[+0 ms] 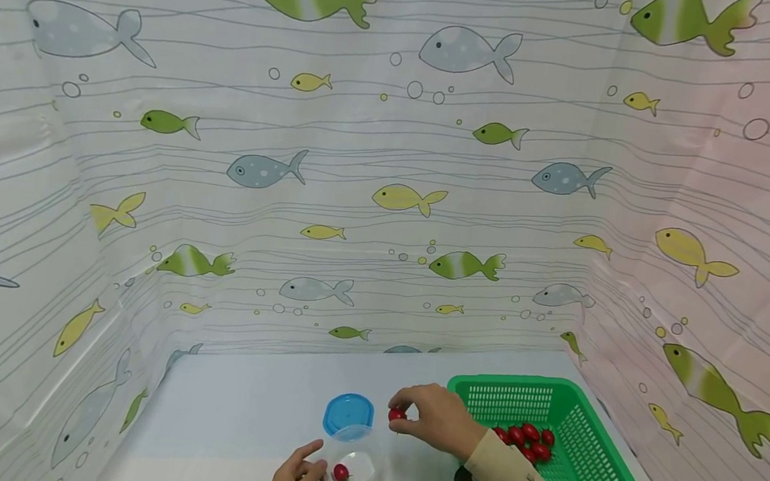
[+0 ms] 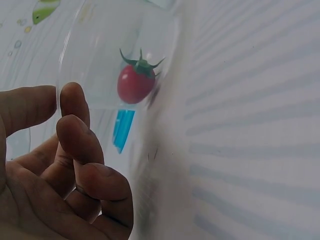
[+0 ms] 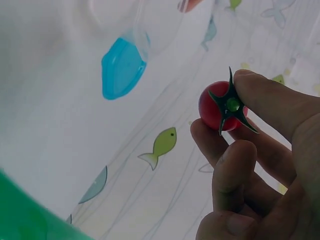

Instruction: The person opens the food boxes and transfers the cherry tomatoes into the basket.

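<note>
A cherry tomato [image 1: 396,416] is pinched between the thumb and fingertips of my right hand [image 1: 436,419], above the white table. Its green calyx shows in the right wrist view. My left hand [image 1: 296,476] is at the left side of a clear plastic container [image 1: 363,471]. In the left wrist view, the container's rim runs between the thumb and index finger, which pinch it. Inside the container lies another cherry tomato [image 2: 136,85] with its green calyx on. A blue lid [image 1: 348,413] lies just behind the container.
To the right stands a green plastic basket [image 1: 510,381] with several red tomatoes [image 1: 530,434] in it. The right forearm crosses its near-left side. Fish-patterned sheeting [image 1: 356,261] encloses the white table [image 1: 233,403] at the back and both sides.
</note>
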A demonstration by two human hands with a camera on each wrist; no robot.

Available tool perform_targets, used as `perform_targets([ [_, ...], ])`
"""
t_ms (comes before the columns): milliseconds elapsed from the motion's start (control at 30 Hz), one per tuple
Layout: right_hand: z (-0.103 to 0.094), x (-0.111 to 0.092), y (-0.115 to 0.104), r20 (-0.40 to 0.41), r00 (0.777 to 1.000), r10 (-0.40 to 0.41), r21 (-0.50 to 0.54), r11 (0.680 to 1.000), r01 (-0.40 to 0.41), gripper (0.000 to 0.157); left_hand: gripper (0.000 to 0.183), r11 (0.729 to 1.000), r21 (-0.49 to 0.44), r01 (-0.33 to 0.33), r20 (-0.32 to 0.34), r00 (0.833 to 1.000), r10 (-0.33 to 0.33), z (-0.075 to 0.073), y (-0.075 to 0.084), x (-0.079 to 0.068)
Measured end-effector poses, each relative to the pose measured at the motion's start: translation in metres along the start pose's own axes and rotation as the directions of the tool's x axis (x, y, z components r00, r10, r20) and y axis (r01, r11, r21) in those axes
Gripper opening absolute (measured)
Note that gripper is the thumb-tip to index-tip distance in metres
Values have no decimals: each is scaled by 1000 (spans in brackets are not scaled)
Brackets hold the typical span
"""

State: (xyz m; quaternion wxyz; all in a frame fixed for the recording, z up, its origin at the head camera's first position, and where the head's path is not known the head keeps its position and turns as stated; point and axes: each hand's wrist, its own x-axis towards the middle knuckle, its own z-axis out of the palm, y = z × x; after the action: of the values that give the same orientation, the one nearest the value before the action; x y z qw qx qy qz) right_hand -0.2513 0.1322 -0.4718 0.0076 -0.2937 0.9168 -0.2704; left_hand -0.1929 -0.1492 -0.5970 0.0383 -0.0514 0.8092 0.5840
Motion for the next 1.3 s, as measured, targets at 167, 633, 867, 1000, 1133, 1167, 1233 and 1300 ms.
perform_targets([
  [167,-10,-6,6,-45,999,-23,5,1000,23,25,65,1000,3,5,-8,1000,-5,-1,0,0],
  [633,-32,-38,33,-108,994,20,59,998,-14,32,61,1000,-6,27,-30,999,-27,-1,-1,-1],
  [867,-38,-60,51,-128,990,62,108,993,-48,30,59,999,0,34,-33,999,-34,1,-2,-1],
  [1000,-39,-71,62,-123,989,83,119,991,-68,26,60,999,4,39,-34,999,-39,1,-1,-1],
  [1133,-40,-80,70,-126,989,79,118,991,-64,28,61,999,12,35,-32,999,-35,1,0,-1],
  [1167,-41,-83,72,-129,988,79,124,990,-63,28,61,999,13,36,-34,999,-35,1,0,-1],
  [1233,-42,-86,75,-136,987,82,124,990,-65,28,61,999,13,39,-35,999,-39,2,0,-2],
  [1300,-43,-89,78,-146,986,86,115,991,-69,25,61,999,7,46,-36,998,-45,2,0,-2],
])
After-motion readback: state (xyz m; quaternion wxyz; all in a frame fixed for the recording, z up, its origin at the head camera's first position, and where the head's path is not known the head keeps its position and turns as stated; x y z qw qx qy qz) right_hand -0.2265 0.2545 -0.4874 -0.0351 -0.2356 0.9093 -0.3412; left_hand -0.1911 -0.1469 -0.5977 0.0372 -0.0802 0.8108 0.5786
